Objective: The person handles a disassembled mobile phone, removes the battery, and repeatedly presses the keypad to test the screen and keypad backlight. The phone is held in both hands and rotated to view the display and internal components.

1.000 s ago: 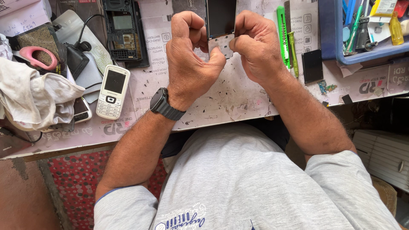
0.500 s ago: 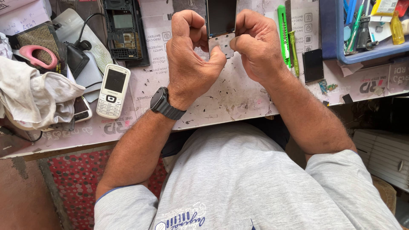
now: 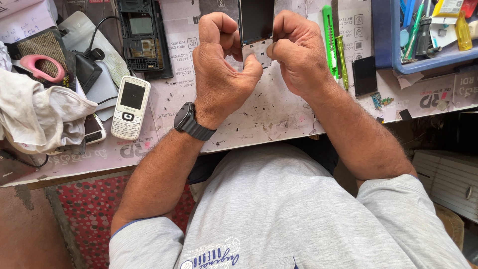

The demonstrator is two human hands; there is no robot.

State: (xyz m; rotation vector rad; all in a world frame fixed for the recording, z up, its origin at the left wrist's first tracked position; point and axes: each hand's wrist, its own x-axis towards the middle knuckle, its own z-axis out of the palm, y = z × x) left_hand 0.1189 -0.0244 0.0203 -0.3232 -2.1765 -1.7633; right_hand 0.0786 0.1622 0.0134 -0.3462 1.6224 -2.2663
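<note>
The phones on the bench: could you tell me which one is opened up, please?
The black phone at the top left, its bare insides showing. The white phone below it is whole, with screen and keypad.

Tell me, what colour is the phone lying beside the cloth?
White phone, dark screen, seen in the head view.

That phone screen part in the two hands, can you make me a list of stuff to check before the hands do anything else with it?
1. Both hands on the part: ok. The left hand and right hand pinch the dark screen panel from either side.
2. Grip at the edges, not the glass face: cannot tell, the fingers hide the contact.
3. Part over the worktable, not past its edge: ok.
4. White keypad phone out of the way: ok, it lies apart, left of the left wrist.
5. Green cutter away from the fingers: not ok, it lies right beside the right hand.
</note>
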